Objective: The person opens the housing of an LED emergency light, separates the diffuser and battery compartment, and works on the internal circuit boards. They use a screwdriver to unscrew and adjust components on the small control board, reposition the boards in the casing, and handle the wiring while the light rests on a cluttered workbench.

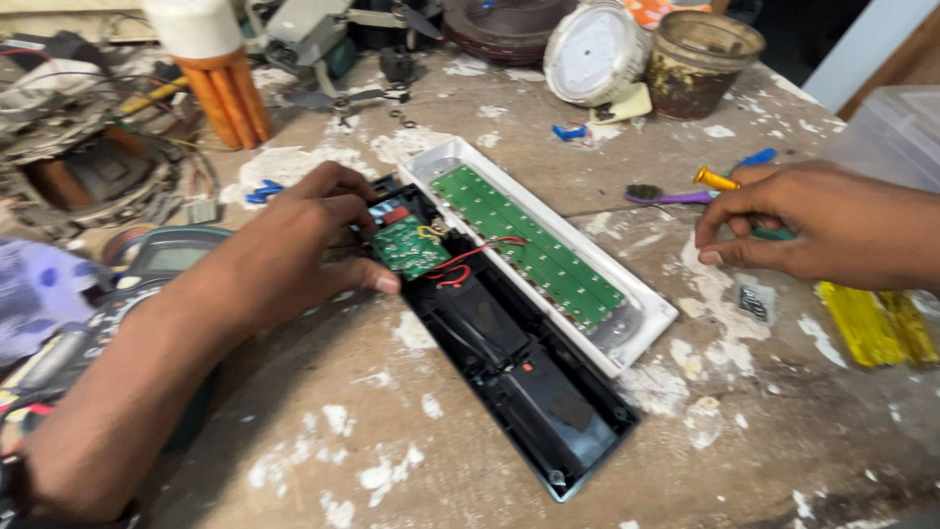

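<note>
An opened long lamp lies diagonally on the workbench: a black housing and beside it a white tray carrying a long green LED board. My left hand grips a small green circuit board at the housing's upper end; red wires run from it to the LED board. My right hand rests at the right, fingers closed around a screwdriver with a yellow handle end and a green part under the palm.
A multimeter sits under my left forearm. An orange-ribbed bottle, a dirty jar, a round white lamp, a purple brush, yellow tools and scrap electronics crowd the bench edges.
</note>
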Demonstrator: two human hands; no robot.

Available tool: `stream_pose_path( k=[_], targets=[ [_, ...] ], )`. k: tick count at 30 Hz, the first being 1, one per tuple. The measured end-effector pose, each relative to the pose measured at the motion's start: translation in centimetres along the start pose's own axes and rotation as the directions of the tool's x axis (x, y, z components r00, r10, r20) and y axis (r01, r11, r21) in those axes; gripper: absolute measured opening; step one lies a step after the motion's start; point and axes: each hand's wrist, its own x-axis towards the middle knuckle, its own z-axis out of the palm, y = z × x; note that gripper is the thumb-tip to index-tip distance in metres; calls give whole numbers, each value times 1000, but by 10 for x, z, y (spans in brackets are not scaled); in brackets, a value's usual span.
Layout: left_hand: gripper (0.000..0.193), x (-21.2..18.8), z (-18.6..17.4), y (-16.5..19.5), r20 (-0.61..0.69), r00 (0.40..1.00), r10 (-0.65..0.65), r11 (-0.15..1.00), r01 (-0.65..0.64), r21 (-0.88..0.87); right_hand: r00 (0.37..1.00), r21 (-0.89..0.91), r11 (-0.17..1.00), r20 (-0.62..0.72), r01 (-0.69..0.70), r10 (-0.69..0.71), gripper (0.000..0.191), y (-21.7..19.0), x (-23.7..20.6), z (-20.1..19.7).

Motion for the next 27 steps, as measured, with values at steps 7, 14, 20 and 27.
stream_pose_path(
  k=[7,14,20,27],
  targets=[
    [72,-3,2,2,15,999,-39,998,39,-44,900,141,932,-341,333,-270,53,-72,7,-26],
    [79,-3,5,2,5,999,-37,999,38,-25,663,56,741,-494,669,-562,40,-135,46,-34],
    [76,-3,3,1,-28,1000,-5,999,4,-36,672,120,717,-482,687,-563,40,-140,61,-35],
    [55,0,0,0,-57,998,24,994,-29,-103,657,184,695,-556,695,-510,39,-143,59,-23]
  ],
)
